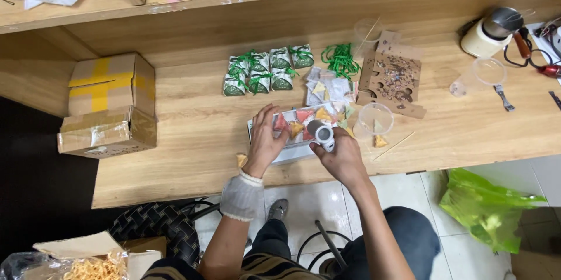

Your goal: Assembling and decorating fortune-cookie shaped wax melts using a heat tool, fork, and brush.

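The white tray (290, 150) of small red and yellow triangular pieces lies near the front edge of the wooden table (193, 134), just ahead of the person; the left hand (266, 140) rests on the tray's left part, fingers spread and flat, gripping nothing; the right hand (342, 154) is closed around a small white cylindrical tool (321, 133) held over the tray's right part. Behind the tray sit green ribbon-tied packets (263, 70) in two rows, a heap of green ribbon (340, 59) and a punched cardboard sheet (392, 75); a clear plastic cup (375, 119) stands just right of the tray, a thin wooden stick (394, 145) beside it. Bare tabletop opens to the left, up to two taped cardboard boxes (108, 105) at the left edge; the right side holds a clear lid (488, 71) and a white appliance (491, 33).
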